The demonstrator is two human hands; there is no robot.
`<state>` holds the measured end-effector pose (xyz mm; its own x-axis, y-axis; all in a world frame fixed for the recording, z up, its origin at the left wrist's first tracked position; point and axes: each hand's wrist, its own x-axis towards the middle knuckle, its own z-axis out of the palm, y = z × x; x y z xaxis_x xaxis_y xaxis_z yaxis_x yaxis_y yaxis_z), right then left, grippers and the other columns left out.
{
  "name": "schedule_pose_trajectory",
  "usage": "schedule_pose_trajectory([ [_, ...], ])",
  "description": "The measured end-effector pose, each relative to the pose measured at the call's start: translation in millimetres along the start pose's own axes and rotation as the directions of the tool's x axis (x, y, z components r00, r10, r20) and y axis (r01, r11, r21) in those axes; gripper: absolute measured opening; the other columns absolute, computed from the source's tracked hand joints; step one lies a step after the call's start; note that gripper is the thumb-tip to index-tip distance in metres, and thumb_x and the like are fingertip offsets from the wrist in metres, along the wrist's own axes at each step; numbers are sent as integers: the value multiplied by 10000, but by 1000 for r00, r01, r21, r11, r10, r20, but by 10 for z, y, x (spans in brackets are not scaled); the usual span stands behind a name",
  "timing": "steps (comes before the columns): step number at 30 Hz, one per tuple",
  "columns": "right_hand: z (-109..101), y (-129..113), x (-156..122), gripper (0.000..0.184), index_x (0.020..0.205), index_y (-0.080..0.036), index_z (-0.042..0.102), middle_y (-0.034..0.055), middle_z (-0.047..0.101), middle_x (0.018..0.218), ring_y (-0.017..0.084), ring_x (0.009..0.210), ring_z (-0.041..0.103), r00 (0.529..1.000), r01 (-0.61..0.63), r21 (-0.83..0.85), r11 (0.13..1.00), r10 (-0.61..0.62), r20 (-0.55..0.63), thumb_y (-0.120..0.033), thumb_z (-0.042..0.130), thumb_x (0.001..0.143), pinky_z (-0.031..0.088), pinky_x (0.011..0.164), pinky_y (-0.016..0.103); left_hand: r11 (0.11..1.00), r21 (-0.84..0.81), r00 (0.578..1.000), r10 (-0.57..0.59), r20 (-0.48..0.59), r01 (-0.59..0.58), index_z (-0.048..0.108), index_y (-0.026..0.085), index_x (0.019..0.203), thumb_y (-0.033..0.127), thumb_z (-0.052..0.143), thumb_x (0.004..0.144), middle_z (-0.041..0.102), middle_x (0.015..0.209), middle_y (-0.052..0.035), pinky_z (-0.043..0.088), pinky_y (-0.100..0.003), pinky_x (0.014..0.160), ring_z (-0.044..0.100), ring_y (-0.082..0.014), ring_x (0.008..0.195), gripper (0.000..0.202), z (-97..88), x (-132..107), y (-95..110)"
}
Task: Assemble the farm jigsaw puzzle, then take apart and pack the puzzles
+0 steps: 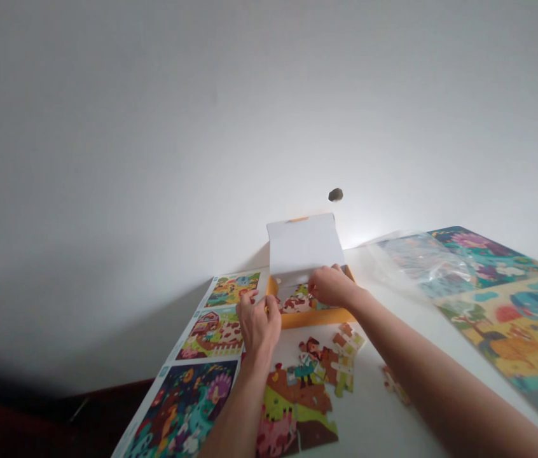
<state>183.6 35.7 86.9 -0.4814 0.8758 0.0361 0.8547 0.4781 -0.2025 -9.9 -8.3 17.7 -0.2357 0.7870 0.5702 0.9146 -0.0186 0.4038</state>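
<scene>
A cardboard puzzle box with orange walls stands with its white lid raised at the back. Several loose puzzle pieces lie inside it. My left hand is at the box's left front corner, thumb and fingers on either side of the orange wall. Inside the box, my right hand is closed, its fingers curled down over the pieces; the fingertips and anything in them are hidden. In front of the box is a partly joined farm puzzle, with a pink pig and a figure. My left forearm covers part of it.
A picture sheet with several printed scenes lies along the left table edge. Two loose joined pieces rest beside my right forearm. Clear plastic bags lie over a finished-looking colourful puzzle or printed board at the right. A wall rises behind.
</scene>
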Motion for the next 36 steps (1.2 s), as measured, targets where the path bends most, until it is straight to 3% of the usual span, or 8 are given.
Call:
schedule_pose_trajectory([
  [4,-175,-86,-114,298,957,-201,755,123,739,943,243,924,675,999,46,13,999,-46,-16,-146,511,794,467,808,321,999,33,997,28,66,-31,775,173,794,297,412,904,573,1156,-147,379,-433,1024,526,-294,1085,399,14,-3,3],
  [9,-313,-404,-411,241,936,-191,750,103,735,911,239,882,686,968,217,16,976,-217,128,-184,618,734,507,739,289,999,38,999,34,37,-35,769,177,796,292,414,900,570,1155,-145,398,-435,1000,529,-293,1072,388,-74,16,7],
  [15,-248,-898,-660,275,1031,-81,677,183,657,1003,260,841,674,956,273,-140,952,-284,-67,-213,636,793,545,676,340,999,35,996,38,83,-41,730,156,724,278,358,909,631,999,-136,475,-368,877,596,-251,939,433,-111,49,-32],
  [20,24,-1158,-717,449,970,-68,693,204,672,935,313,884,650,920,347,-113,931,-315,232,-426,751,706,551,714,413,998,16,980,56,192,-60,745,151,732,296,350,919,642,1050,-155,476,-346,874,632,-251,944,460,-24,46,-83],
  [25,154,-1190,-736,296,1005,-95,691,204,680,985,336,921,653,917,346,-156,925,-298,267,-278,699,773,522,770,498,998,-60,981,48,186,-37,771,170,775,343,355,931,677,983,-131,474,-339,880,646,-247,925,477,-90,61,-95],
  [28,137,-1161,-703,360,1000,-108,704,176,697,988,356,904,663,870,387,-156,909,-304,388,-297,765,700,502,812,546,981,-188,973,87,212,-47,780,198,794,356,392,920,693,917,-101,486,-322,852,654,-231,896,438,-168,60,-71],
  [31,127,-1135,-654,355,978,-102,714,176,715,954,341,886,676,878,372,-158,914,-292,378,-327,763,707,501,833,526,925,-377,964,132,232,-36,777,207,863,370,442,900,704,946,-82,497,-303,846,654,-215,925,375,-202,49,-38],
  [36,92,-1106,-616,534,963,-110,715,173,715,983,346,906,668,860,372,-153,915,-278,428,-391,866,534,509,824,502,751,-597,959,-202,199,282,698,157,1094,463,427,861,705,977,-93,512,-262,500,618,-157,609,470,-210,109,-83],
])
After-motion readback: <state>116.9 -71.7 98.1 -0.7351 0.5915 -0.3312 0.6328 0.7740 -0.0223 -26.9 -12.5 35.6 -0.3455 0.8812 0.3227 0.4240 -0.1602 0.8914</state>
